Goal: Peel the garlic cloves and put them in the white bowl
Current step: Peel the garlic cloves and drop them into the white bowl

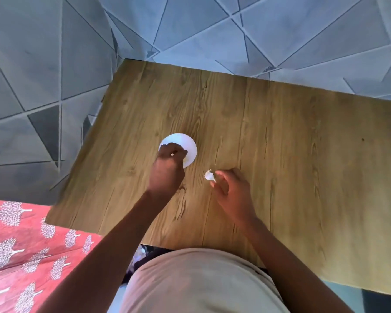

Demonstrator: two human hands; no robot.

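Above, the left hand pinches a small white garlic clove directly over the white bowl on the tabletop, while the right hand, near and right of it, pinches papery garlic skin.

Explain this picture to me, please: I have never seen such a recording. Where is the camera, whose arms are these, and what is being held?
There is no machine here. A person wears one camera on the head, looking down at their own two bare hands over a wooden table. The left hand is over a white bowl, its fingers curled round something small and pale, probably a garlic clove; it is too small to be sure. The right hand pinches a white papery piece, which looks like garlic or its skin. A red patterned cloth lies to the left.
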